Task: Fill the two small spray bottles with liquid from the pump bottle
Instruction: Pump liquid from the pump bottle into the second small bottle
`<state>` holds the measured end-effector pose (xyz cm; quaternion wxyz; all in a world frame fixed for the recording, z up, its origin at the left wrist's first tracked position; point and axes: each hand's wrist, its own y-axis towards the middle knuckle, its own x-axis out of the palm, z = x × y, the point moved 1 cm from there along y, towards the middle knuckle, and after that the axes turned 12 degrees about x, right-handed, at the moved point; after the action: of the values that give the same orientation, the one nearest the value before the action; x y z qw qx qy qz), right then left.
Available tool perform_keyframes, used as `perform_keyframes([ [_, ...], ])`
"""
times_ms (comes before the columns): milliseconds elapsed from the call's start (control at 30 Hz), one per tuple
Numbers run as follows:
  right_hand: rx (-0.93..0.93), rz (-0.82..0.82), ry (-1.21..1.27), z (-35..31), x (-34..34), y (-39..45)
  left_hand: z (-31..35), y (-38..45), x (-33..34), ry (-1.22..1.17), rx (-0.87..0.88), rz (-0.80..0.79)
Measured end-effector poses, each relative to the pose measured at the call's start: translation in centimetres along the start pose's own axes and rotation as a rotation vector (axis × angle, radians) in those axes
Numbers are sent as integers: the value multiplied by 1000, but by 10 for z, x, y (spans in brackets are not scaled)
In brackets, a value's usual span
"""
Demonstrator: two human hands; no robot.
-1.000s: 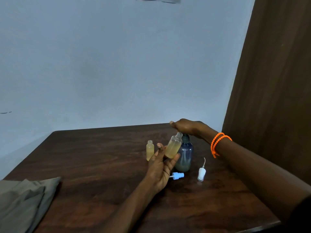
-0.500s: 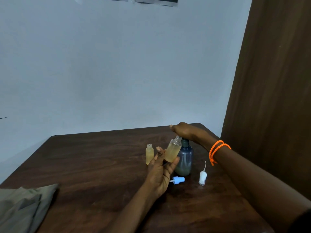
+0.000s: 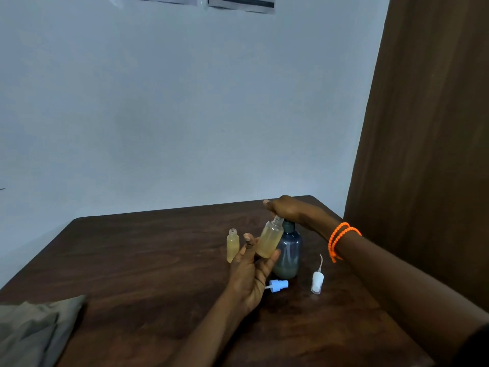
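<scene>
My left hand [image 3: 251, 276] grasps the small clear yellow-filled plastic spray bottle [image 3: 270, 241] | neck leaning right toward the top of the dark-blue plastic pump bottle [image 3: 288, 254] | my right hand [image 3: 288, 209] flat, pressing there

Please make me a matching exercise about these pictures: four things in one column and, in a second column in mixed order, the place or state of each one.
Things:
1. pump bottle
2. smaller spray bottle
3. larger spray bottle
4. blue spray head

States:
a. lies on its side on the table
b. held tilted by the left hand
c. the right hand rests on its top
d. stands upright, uncapped

Pairs: 1-c, 2-d, 3-b, 4-a.
</scene>
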<state>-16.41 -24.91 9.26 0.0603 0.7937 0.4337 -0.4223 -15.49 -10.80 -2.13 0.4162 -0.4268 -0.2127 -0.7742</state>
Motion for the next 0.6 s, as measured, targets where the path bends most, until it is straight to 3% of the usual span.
perform_keyframes([
  [600, -14, 18, 21, -4, -3, -2, 2, -2, 3, 1, 19, -24],
])
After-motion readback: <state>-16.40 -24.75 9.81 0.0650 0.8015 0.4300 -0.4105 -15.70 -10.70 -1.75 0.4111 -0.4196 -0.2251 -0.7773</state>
